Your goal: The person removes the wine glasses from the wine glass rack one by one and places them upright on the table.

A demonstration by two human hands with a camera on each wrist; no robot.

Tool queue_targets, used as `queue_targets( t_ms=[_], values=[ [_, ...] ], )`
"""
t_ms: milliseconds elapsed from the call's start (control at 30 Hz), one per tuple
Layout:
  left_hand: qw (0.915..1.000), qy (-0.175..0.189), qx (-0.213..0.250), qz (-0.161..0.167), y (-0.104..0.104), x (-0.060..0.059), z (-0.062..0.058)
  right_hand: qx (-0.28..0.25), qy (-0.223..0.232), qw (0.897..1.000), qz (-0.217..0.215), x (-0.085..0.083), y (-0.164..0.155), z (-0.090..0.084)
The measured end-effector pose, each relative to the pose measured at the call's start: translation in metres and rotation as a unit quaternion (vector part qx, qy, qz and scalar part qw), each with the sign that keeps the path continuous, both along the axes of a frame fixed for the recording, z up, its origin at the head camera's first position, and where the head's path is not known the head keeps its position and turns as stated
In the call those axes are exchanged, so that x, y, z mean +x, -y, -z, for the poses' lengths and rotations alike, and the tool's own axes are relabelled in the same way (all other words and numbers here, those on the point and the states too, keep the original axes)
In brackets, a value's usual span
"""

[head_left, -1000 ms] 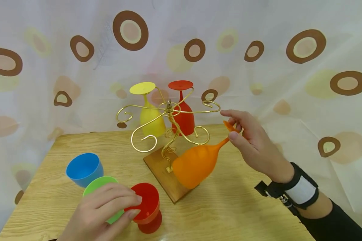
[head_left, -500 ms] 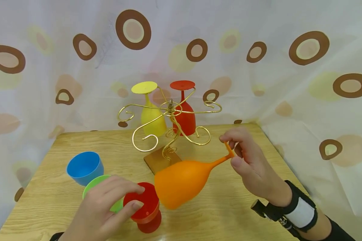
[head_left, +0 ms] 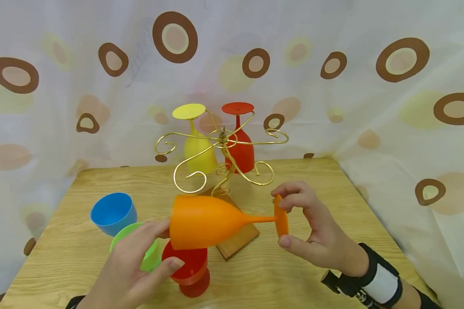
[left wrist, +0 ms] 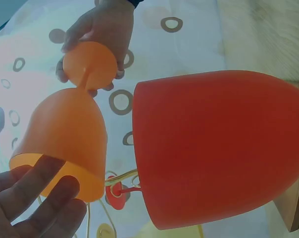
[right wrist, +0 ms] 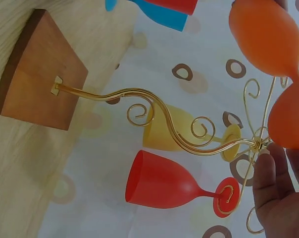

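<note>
An orange plastic goblet (head_left: 206, 221) lies sideways in the air, its bowl toward the left and its foot toward the right. My right hand (head_left: 313, 227) pinches the edge of its round foot (head_left: 281, 216) between thumb and fingers. At the mouth is my left hand (head_left: 133, 264), fingers extended and thumb spread away below; in the left wrist view its fingers (left wrist: 50, 171) overlap the goblet's opening. Right beneath the bowl a red goblet (head_left: 193, 279) stands upright on the table. Behind, a brass goblet rack (head_left: 223, 137) carries a yellow goblet (head_left: 199, 159) and another red goblet (head_left: 241, 148), both upside down.
A blue goblet (head_left: 114, 214) and a green goblet (head_left: 151, 257) stand at the left, the green one partly hidden by my left hand. The rack's wooden base (head_left: 237, 244) sits mid-table (head_left: 294, 274). A patterned cloth (head_left: 313, 107) rises behind the table.
My right hand has brought the orange goblet left and down, away from the rack, turning it nearly level. Its mouth has come to the left hand, whose thumb and fingers have spread wider.
</note>
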State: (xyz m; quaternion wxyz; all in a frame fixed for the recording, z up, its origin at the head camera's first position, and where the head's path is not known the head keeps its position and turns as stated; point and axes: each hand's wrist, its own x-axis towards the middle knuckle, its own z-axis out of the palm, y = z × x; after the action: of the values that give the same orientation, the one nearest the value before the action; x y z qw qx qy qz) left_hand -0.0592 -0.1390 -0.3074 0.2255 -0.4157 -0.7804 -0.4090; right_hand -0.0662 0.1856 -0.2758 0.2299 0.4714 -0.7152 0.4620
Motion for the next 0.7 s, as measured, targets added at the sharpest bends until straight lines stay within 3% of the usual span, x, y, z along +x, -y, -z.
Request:
queue_targets(
  t_ms=[233,433,600,700],
  values=[
    [0.9986,-0.005,0.049,0.02,-0.006,0.002,-0.005,0.027,0.011,0.999,-0.015,0.001,0.003,0.01],
    [0.9969,-0.05,0.059,0.013,-0.006,0.003,-0.005,0.059,0.014,0.998,-0.029,0.002,0.004,0.014],
    [0.9811,-0.148,0.082,0.094,-0.01,-0.007,-0.006,0.095,0.002,0.995,-0.026,0.001,0.005,0.007],
    [0.9691,-0.179,0.083,0.148,-0.015,-0.01,-0.007,0.121,-0.019,0.992,-0.026,0.001,0.009,-0.002]
  ],
)
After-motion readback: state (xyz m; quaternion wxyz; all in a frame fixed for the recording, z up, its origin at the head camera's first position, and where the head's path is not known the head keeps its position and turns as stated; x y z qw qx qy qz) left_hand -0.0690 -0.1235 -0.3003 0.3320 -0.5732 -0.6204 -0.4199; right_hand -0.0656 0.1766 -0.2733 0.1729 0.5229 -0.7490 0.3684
